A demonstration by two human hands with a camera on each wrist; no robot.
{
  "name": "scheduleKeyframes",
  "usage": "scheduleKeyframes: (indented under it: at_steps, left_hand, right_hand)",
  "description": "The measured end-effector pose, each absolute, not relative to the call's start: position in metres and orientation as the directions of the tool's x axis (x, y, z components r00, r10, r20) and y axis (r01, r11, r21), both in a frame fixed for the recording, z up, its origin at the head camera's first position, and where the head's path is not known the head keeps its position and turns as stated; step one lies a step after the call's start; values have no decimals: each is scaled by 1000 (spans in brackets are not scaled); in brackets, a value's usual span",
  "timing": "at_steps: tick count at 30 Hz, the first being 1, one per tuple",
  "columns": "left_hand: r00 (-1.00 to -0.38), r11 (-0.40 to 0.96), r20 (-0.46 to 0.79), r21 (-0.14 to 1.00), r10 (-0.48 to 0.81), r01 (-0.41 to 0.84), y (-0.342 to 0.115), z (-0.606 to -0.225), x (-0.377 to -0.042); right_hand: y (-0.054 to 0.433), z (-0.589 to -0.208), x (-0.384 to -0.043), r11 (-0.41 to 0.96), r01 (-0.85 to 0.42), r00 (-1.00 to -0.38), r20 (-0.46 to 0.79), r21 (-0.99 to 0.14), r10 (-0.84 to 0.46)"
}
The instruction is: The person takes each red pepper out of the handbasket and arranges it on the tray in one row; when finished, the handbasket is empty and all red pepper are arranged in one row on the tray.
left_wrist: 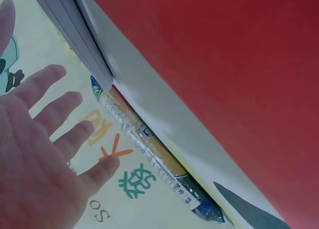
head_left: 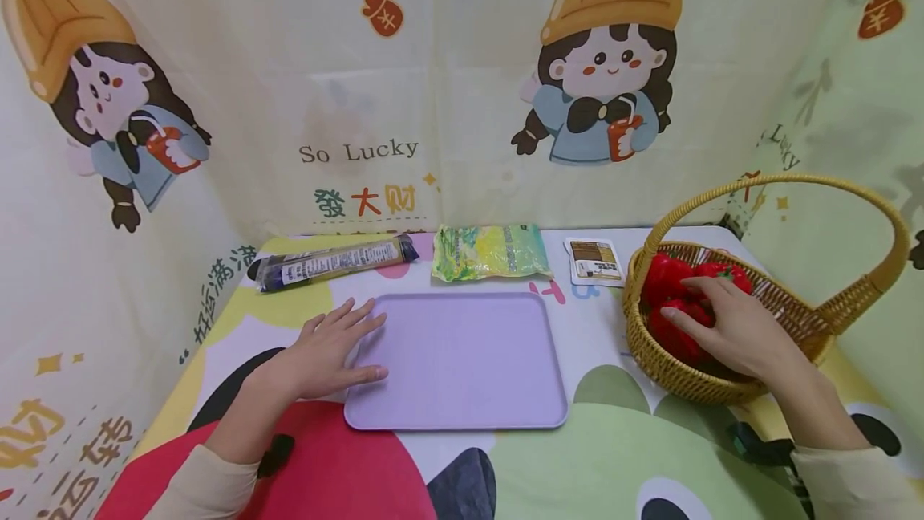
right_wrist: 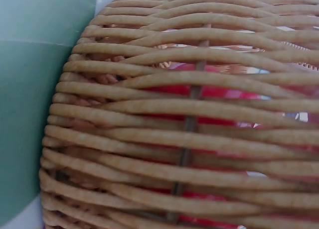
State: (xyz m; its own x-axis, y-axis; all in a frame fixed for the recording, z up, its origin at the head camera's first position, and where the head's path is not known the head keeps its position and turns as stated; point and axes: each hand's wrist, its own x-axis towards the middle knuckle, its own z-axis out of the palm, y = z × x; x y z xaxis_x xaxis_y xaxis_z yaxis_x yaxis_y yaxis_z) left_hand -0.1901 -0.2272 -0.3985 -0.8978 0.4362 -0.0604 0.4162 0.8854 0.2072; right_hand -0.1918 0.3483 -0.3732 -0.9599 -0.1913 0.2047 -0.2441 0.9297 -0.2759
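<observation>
Rough wicker basket (head_left: 678,374), smooth matt tray (head_left: 456,363)

**Bright from the head, dim at the wrists**

Soft, even light fills the head view; faint shadow edges the tray (head_left: 456,427) on the worktop (head_left: 563,464). Peppers (head_left: 664,279) shine slightly. The left wrist view is dim and hazy; the right shows the basket (right_wrist: 149,107) close and soft.

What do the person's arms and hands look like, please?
The left hand and right hand are bare and ungloved. Cream sleeves stop short of both hands, and a small black device, probably the wrist camera, shows near each.
</observation>
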Motion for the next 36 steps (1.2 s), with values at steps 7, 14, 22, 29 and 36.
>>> scheduleKeyframes:
  at_steps: [7,14,22,29,36]
  left_hand:
    - [-898,895,-113,200,425,399,-228,-395,-192]
    - [-880,881,-151,232,451,412,-232,-393,-194]
    - [-851,850,-183,311,493,425,-243,-398,-198]
    - [-830,812,-165,376,532,446,-247,-400,-201]
    - [-827,803,-199,438,526,405,-249,-401,-199]
  right_hand:
    - [346,-371,-195,934,-241,-968,136,-266,-211]
    - [346,-369,-193,928,-243,-970,103,-281,-222]
    - [345,-369,-190,930,-220,-975,81,-293,-205]
    - [347,-365,-185,926,-221,-973,131,-305,-189]
    - [350,-360,-179,904,-268,-956,209,-332,-206]
